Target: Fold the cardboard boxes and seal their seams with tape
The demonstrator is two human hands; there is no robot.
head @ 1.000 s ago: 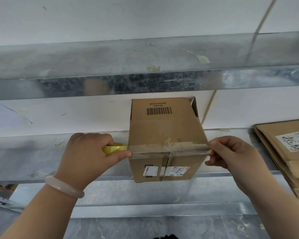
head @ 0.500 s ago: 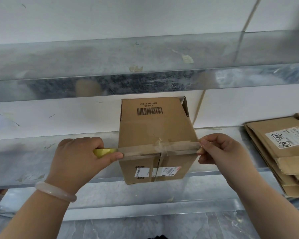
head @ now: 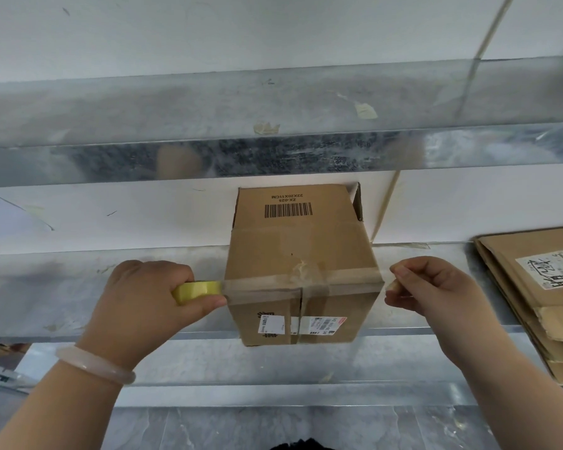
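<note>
Nearest you, a pale bracelet (head: pixel 95 365) on the left wrist; your left hand (head: pixel 143 306) curls round the yellow tape roll (head: pixel 195 290), fingers over the top, thumb under, with the roll just beside the box's left edge. Your right hand (head: pixel 436 290) is on the other side, fingers curled in, thumb and forefinger pinching a small pale tab just off the box's right edge; it looks like the free end of the tape strip (head: pixel 267 284), can't fully confirm. The strip runs taut across the near top edge of the cardboard box (head: pixel 299 248), over the centre seam where older crumpled tape sits. The box stands on the metal shelf (head: pixel 62 287) between your hands, its front seemingly a little past the shelf lip, its far flap up against the white wall. Handling, my judgement: the box is likely empty and light, so it slides or tips if you pull the strip sideways; panels are stiff but edges crush, so brace it with a palm on top or take it at the corners. The tape is thin and sticky and folds onto itself, so hold it by the very end and by the roll. A flat cardboard stack (head: pixel 533 303) lies to the right, well apart; a metal beam (head: pixel 176 118) sits above
</note>
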